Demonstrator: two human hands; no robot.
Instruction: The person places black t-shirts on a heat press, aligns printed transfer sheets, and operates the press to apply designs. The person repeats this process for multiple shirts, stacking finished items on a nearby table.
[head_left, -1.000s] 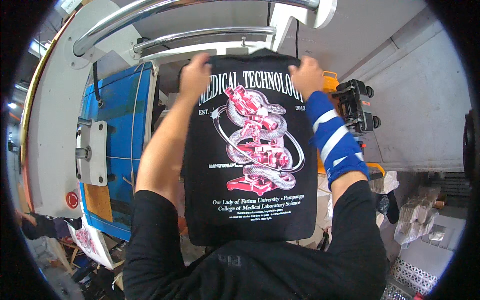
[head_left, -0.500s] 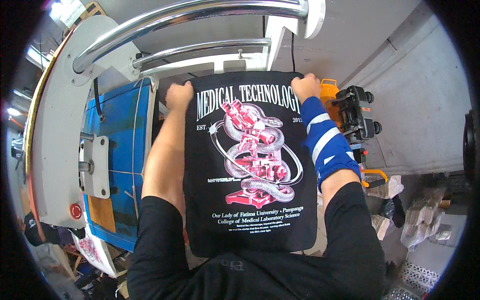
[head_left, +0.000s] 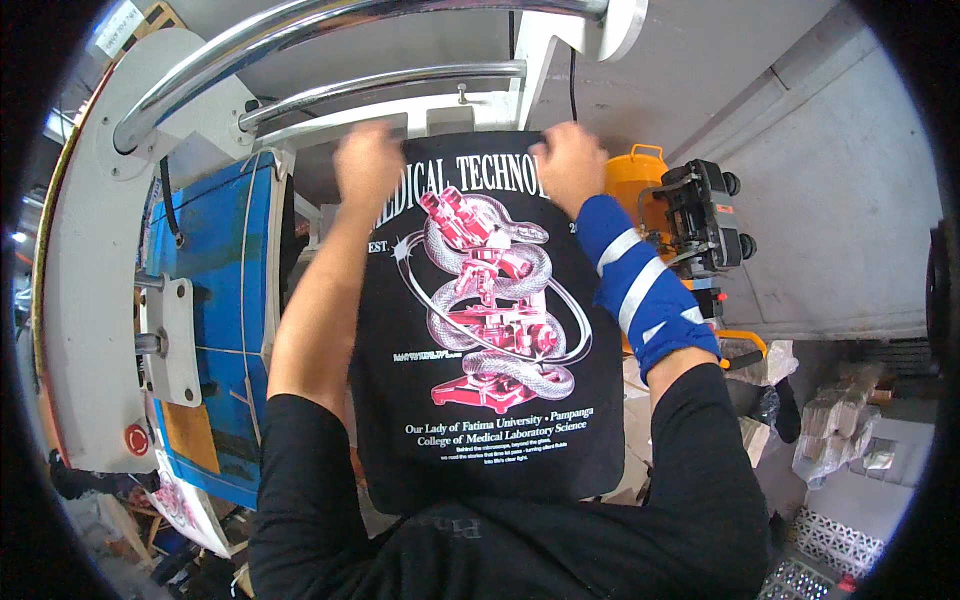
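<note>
A black T-shirt (head_left: 490, 340) lies spread flat on the printing platen in the middle of the view, its top edge far from the person and its lower part running down toward the person's chest. On it sits a print of a pink and white snake coiled round a microscope, ringed by a thin white oval, with lines of white lettering above and below.

The left hand (head_left: 368, 165) is at the shirt's upper left corner, blurred; its fingers curl down onto the cloth, but whether its grip pinches the fabric or only presses on it I cannot tell. The right hand (head_left: 570, 165) rests on the upper right corner, fingers bent over the top edge and closed on the cloth there. The right forearm wears a blue arm sleeve with white stripes (head_left: 640, 285); the left forearm is bare, and both upper arms are in black sleeves.

Just beyond the shirt's top edge, curved chrome bars (head_left: 330, 95) and a white machine frame (head_left: 85, 240) arch over the platen. To the left stands a blue panel (head_left: 215, 300) with a grey bracket (head_left: 172, 340) and a red round button (head_left: 137, 438) low on the white frame. To the right, near the right forearm, stand an orange container (head_left: 635, 180) and a black device with knobs (head_left: 705, 215), against a grey wall. Crumpled plastic-wrapped bundles (head_left: 835, 420) lie at lower right.
</note>
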